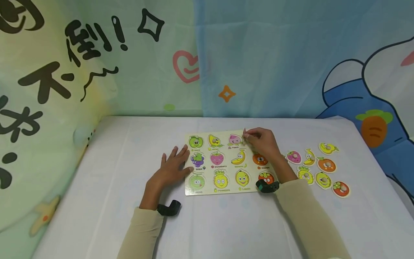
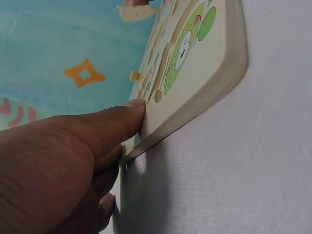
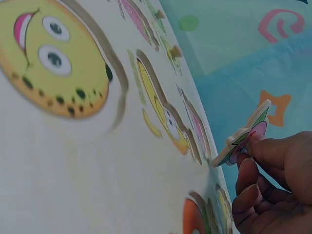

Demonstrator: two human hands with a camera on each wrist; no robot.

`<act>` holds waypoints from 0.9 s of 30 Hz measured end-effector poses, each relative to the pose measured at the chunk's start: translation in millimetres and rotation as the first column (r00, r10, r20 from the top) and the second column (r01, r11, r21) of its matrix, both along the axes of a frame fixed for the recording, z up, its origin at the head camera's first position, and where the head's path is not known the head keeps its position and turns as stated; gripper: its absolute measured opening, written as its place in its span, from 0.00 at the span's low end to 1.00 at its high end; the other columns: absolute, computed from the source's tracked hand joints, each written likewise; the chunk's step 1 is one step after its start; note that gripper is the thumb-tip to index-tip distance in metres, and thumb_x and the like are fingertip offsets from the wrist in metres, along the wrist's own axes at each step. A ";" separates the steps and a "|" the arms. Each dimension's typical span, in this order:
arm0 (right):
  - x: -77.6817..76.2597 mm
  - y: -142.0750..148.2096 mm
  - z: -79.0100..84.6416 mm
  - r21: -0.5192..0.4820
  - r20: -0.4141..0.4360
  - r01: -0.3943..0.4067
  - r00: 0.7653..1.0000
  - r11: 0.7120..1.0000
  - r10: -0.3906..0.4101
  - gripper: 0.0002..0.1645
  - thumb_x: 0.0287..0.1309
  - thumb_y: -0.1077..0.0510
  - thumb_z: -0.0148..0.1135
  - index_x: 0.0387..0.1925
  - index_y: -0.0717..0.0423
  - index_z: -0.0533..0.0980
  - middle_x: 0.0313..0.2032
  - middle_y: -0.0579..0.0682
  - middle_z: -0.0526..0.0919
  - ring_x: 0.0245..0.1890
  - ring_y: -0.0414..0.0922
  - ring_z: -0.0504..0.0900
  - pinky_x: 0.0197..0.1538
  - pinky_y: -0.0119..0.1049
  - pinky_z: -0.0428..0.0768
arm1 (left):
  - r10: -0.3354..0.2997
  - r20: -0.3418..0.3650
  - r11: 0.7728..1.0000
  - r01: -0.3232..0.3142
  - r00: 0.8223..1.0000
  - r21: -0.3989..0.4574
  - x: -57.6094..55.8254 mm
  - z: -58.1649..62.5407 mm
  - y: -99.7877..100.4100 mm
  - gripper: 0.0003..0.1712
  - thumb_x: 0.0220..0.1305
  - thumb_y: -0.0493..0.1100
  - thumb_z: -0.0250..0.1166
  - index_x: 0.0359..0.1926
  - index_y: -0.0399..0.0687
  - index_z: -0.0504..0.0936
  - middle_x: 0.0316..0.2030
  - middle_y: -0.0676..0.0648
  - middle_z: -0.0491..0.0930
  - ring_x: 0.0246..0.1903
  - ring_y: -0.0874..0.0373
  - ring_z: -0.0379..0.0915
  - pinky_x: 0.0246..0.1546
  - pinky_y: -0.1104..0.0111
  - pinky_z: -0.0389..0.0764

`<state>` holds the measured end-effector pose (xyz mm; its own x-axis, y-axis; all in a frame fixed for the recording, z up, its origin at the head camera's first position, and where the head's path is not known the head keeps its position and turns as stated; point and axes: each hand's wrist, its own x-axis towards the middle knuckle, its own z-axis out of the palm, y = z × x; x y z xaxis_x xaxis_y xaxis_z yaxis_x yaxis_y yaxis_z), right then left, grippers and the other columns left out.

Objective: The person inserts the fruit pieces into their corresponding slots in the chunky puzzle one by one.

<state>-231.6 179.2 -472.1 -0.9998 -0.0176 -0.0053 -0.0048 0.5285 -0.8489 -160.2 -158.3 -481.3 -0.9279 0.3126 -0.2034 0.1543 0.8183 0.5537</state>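
My right hand pinches a wooden puzzle piece, pink with green leaves, between thumb and fingers. It holds this piece tilted over the top right part of a pale fruit puzzle board; the hand and wrist cover some of the pictures there. My left hand lies at the board's left edge with fingers spread and fairly straight. In the left wrist view, its thumb rests on the board's edge near the green melon picture.
Right of the board lie several loose fruit pieces, among them a strawberry, a banana, an orange, a pineapple and a tomato. A white cloth covers the table, with a printed curtain behind.
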 end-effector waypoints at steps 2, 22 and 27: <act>-0.9 -3.1 -1.6 0.006 0.000 -0.002 1.000 1.000 0.002 0.17 0.65 0.51 0.62 0.46 0.61 0.81 0.46 0.57 0.81 0.45 0.51 0.77 0.49 0.45 0.74 | -0.001 -0.004 1.000 0.001 1.000 -0.001 0.0 0.2 0.2 0.42 0.67 0.55 0.61 0.75 0.52 0.54 0.75 0.57 0.43 0.74 0.52 0.27 0.68 0.46 0.27; 3.6 -11.4 3.8 0.145 -0.037 -0.044 0.998 0.988 0.050 0.15 0.68 0.53 0.59 0.47 0.59 0.79 0.44 0.55 0.81 0.40 0.50 0.76 0.38 0.41 0.75 | -0.007 -0.010 1.000 0.007 1.000 0.000 -0.1 0.4 0.8 0.42 0.67 0.53 0.62 0.75 0.51 0.55 0.75 0.54 0.45 0.74 0.50 0.29 0.68 0.44 0.28; 2.0 -15.5 6.0 0.150 0.016 -0.037 0.999 0.988 0.035 0.16 0.67 0.50 0.59 0.48 0.57 0.79 0.44 0.55 0.80 0.41 0.51 0.76 0.43 0.44 0.75 | -0.009 -0.011 1.000 0.009 1.000 0.002 0.0 1.7 0.4 0.42 0.67 0.53 0.62 0.75 0.50 0.55 0.75 0.54 0.45 0.74 0.50 0.29 0.68 0.44 0.28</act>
